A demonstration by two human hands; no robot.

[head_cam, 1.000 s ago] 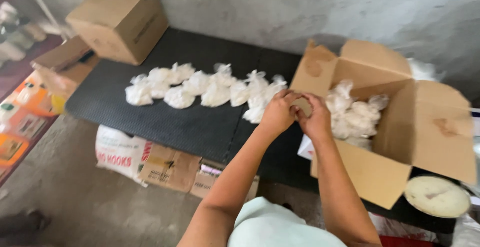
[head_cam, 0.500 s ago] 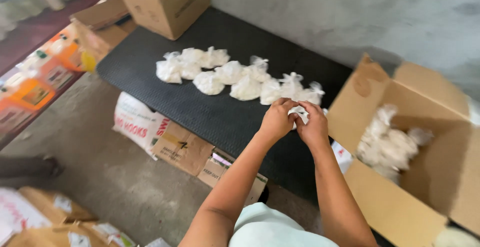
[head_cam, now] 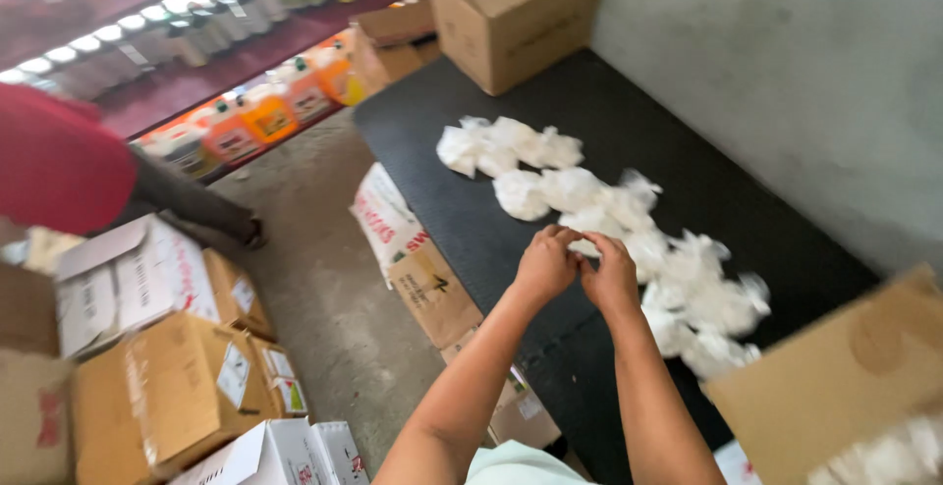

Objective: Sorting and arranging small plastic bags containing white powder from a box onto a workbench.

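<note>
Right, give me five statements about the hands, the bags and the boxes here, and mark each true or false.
1. Both hands meet over a small white bag. True: the left hand and the right hand pinch it together.
2. The white bags lie on a white cloth. False: they lie on a black table.
3. A closed cardboard box stands at the table's far end. True.
4. The hands wear gloves. False: they are bare.
5. The floor beside the table holds only bottles. False: stacked cartons stand there too.
</note>
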